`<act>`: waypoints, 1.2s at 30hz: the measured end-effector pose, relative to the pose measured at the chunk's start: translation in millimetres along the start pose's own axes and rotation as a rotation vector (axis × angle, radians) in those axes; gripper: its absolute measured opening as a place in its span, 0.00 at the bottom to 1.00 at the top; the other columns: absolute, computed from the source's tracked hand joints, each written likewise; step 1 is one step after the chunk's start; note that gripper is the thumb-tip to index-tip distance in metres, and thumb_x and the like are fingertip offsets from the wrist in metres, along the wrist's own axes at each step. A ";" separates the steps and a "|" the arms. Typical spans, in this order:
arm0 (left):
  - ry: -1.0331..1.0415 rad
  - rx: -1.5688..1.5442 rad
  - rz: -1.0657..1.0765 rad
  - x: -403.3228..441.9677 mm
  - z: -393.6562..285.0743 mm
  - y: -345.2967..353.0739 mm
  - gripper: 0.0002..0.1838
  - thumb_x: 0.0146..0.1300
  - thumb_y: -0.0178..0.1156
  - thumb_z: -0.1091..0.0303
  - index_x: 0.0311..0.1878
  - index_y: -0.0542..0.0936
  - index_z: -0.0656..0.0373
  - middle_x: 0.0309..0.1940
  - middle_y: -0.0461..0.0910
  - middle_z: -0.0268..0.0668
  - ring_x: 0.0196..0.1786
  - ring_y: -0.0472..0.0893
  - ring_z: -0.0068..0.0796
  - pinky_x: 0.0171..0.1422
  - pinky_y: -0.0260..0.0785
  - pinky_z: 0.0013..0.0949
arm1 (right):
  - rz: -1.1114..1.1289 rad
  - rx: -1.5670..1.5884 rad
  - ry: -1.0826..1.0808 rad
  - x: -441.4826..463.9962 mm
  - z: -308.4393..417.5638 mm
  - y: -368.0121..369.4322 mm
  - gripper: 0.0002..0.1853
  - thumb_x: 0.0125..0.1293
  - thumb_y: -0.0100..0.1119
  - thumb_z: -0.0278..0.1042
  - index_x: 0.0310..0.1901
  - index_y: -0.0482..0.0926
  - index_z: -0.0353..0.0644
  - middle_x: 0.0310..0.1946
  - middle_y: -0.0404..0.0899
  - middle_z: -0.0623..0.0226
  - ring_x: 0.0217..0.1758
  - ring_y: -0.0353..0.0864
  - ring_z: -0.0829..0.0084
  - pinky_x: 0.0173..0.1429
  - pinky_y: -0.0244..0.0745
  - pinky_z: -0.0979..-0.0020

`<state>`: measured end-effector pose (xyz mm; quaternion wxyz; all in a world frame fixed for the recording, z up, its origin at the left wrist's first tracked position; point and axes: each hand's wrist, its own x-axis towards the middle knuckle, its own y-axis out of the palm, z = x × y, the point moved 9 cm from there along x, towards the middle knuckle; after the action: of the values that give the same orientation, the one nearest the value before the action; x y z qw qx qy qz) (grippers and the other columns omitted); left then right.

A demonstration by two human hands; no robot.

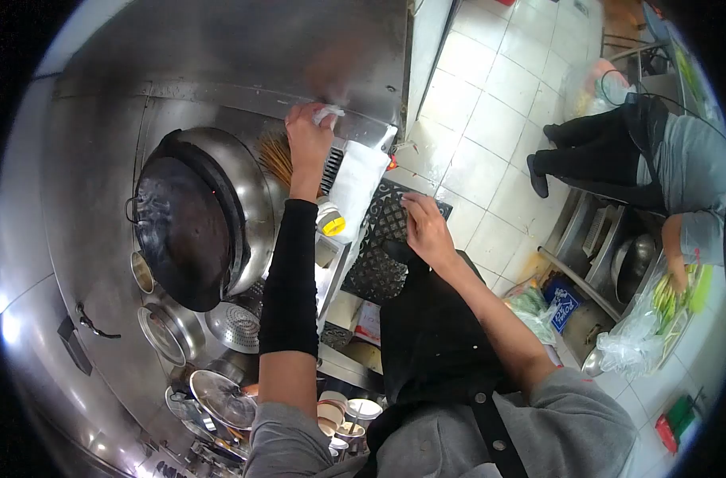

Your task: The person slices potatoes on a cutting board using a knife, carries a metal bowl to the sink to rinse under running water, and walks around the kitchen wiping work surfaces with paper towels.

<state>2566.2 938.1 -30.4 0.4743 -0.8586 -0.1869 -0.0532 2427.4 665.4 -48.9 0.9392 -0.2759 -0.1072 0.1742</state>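
My left hand (pixel 309 143), below a black sleeve, is closed on a crumpled white wipe (pixel 329 114) near the steel wall. Whether the wipe is paper or cloth I cannot tell. Beside that wrist are a bamboo brush (pixel 276 156) and a black-toothed item (pixel 332 169). A folded white towel (pixel 358 187) lies to their right, and a yellow-capped container (pixel 331 221) is close to the forearm. My right hand (pixel 429 231) hangs above the patterned floor mat (pixel 371 271), its fingers loosely bent, with nothing visible in them.
A large dark wok (pixel 186 231) sits on the stove at left, with a perforated strainer (pixel 234 327) and a lidded pot (pixel 168 333) below it. On the right, a co-worker (pixel 682 159) handles green vegetables (pixel 672 299) by a steel sink unit (pixel 590 267).
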 end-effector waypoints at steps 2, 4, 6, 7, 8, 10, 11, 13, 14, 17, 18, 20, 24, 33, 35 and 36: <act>-0.018 0.009 -0.024 0.9 0.4 -0.9 0.11 0.60 0.71 0.77 0.47 0.87 0.62 0.43 0.86 0.49 0.48 0.88 0.53 0.52 0.79 0.46 | 0.026 0.001 0.044 -12.8 -12.1 -2.1 0.18 0.58 0.61 0.12 0.51 0.81 0.32 0.57 0.80 0.51 0.62 0.80 0.48 0.66 0.79 0.56; -0.078 -0.036 -0.088 2.4 6.6 -6.7 0.11 0.59 0.70 0.78 0.46 0.87 0.62 0.42 0.85 0.49 0.46 0.87 0.55 0.51 0.79 0.48 | 0.041 0.000 0.041 -15.1 -12.9 -6.9 0.17 0.59 0.61 0.12 0.50 0.81 0.32 0.57 0.81 0.52 0.62 0.80 0.48 0.66 0.80 0.56; -0.022 -0.007 -0.158 2.3 -3.0 -20.7 0.11 0.60 0.69 0.77 0.46 0.86 0.61 0.42 0.86 0.49 0.45 0.86 0.56 0.50 0.78 0.48 | 0.016 0.002 0.041 -10.6 -13.2 -11.4 0.16 0.59 0.61 0.12 0.50 0.81 0.31 0.56 0.81 0.51 0.61 0.81 0.48 0.66 0.80 0.56; 0.005 0.007 -0.191 1.8 -8.9 -28.3 0.11 0.60 0.69 0.77 0.46 0.86 0.61 0.42 0.86 0.49 0.44 0.86 0.56 0.50 0.78 0.48 | 0.004 0.003 0.042 -7.2 -12.8 -13.4 0.16 0.59 0.61 0.12 0.50 0.81 0.31 0.56 0.81 0.50 0.61 0.81 0.47 0.66 0.80 0.56; 0.030 0.072 -0.209 1.9 -8.3 -31.3 0.10 0.60 0.69 0.76 0.46 0.87 0.61 0.43 0.86 0.49 0.42 0.86 0.53 0.49 0.79 0.46 | -0.005 0.022 0.037 -2.5 -12.0 -14.4 0.16 0.59 0.61 0.13 0.50 0.81 0.31 0.56 0.81 0.50 0.61 0.81 0.47 0.66 0.80 0.55; -0.085 0.026 -0.131 -0.9 8.0 -27.3 0.11 0.60 0.70 0.77 0.47 0.88 0.60 0.44 0.86 0.48 0.42 0.87 0.50 0.49 0.79 0.45 | -0.024 0.060 0.027 13.9 -2.9 -16.8 0.16 0.60 0.61 0.13 0.50 0.82 0.31 0.55 0.81 0.49 0.60 0.81 0.47 0.65 0.80 0.55; -0.142 0.004 -0.093 -1.5 16.0 -24.1 0.11 0.60 0.70 0.77 0.47 0.89 0.60 0.44 0.86 0.48 0.42 0.87 0.49 0.49 0.79 0.44 | -0.038 0.068 0.007 21.6 0.7 -14.3 0.16 0.60 0.61 0.13 0.50 0.82 0.31 0.55 0.81 0.49 0.60 0.81 0.46 0.65 0.80 0.55; -0.093 0.003 -0.036 0.3 16.4 -19.5 0.13 0.60 0.70 0.77 0.48 0.90 0.59 0.45 0.87 0.47 0.42 0.87 0.47 0.49 0.79 0.43 | -0.064 0.088 -0.035 34.6 10.2 -6.7 0.16 0.60 0.61 0.13 0.50 0.82 0.30 0.55 0.81 0.49 0.60 0.81 0.46 0.66 0.80 0.55; -0.069 0.002 -0.009 1.7 16.1 -16.6 0.13 0.60 0.70 0.77 0.49 0.90 0.58 0.46 0.87 0.47 0.42 0.88 0.45 0.49 0.79 0.42 | -0.053 0.113 -0.037 39.1 13.9 -2.2 0.15 0.61 0.61 0.14 0.51 0.82 0.30 0.54 0.81 0.48 0.60 0.81 0.47 0.67 0.79 0.55; -0.057 -0.053 0.043 4.7 12.9 -11.7 0.14 0.61 0.71 0.76 0.51 0.90 0.57 0.46 0.87 0.47 0.41 0.88 0.46 0.51 0.80 0.41 | -0.046 0.111 -0.076 41.7 26.3 5.0 0.15 0.61 0.61 0.14 0.50 0.82 0.29 0.54 0.81 0.49 0.60 0.81 0.47 0.67 0.78 0.55; -0.067 -0.065 0.043 6.3 14.6 -9.6 0.14 0.61 0.71 0.76 0.51 0.90 0.57 0.46 0.88 0.47 0.41 0.88 0.46 0.51 0.80 0.41 | -0.033 0.128 -0.082 39.7 25.8 7.9 0.15 0.61 0.61 0.14 0.50 0.82 0.29 0.53 0.81 0.49 0.60 0.81 0.47 0.67 0.78 0.55; -0.093 -0.088 0.043 7.0 20.0 -6.4 0.15 0.61 0.71 0.76 0.52 0.90 0.58 0.46 0.88 0.47 0.41 0.88 0.45 0.52 0.80 0.40 | -0.004 0.123 -0.058 31.7 21.5 12.0 0.15 0.60 0.61 0.14 0.50 0.82 0.29 0.53 0.81 0.48 0.60 0.81 0.47 0.67 0.78 0.56; -0.120 0.060 0.131 11.3 37.5 8.9 0.15 0.60 0.72 0.76 0.52 0.91 0.58 0.45 0.88 0.47 0.41 0.88 0.46 0.53 0.80 0.41 | 0.055 0.124 -0.001 15.9 8.4 13.1 0.15 0.62 0.58 0.13 0.51 0.82 0.30 0.55 0.83 0.49 0.61 0.82 0.46 0.68 0.79 0.55; -0.029 0.069 -0.001 6.3 46.5 8.8 0.14 0.58 0.72 0.77 0.49 0.91 0.62 0.46 0.89 0.49 0.44 0.90 0.43 0.53 0.81 0.40 | 0.272 0.055 -0.090 -34.8 22.7 35.9 0.17 0.60 0.62 0.17 0.53 0.81 0.30 0.57 0.80 0.52 0.62 0.80 0.52 0.68 0.79 0.62; -0.093 0.012 0.027 6.4 57.8 14.1 0.14 0.58 0.73 0.76 0.49 0.91 0.62 0.46 0.90 0.48 0.45 0.91 0.43 0.53 0.81 0.39 | 0.252 0.063 -0.086 -39.0 23.8 34.8 0.17 0.60 0.62 0.17 0.52 0.81 0.31 0.58 0.80 0.52 0.61 0.81 0.52 0.68 0.79 0.61; -0.128 -0.018 0.028 6.2 58.8 14.5 0.15 0.58 0.73 0.75 0.49 0.91 0.62 0.45 0.90 0.48 0.44 0.91 0.43 0.53 0.81 0.40 | 0.251 0.063 -0.081 -40.6 24.5 34.9 0.17 0.60 0.62 0.17 0.52 0.82 0.31 0.58 0.80 0.52 0.61 0.81 0.52 0.68 0.79 0.61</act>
<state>2572.2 981.9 -72.3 0.4543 -0.8671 -0.2043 0.0067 2373.5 689.0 -52.3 0.9132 -0.2500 -0.1042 0.3044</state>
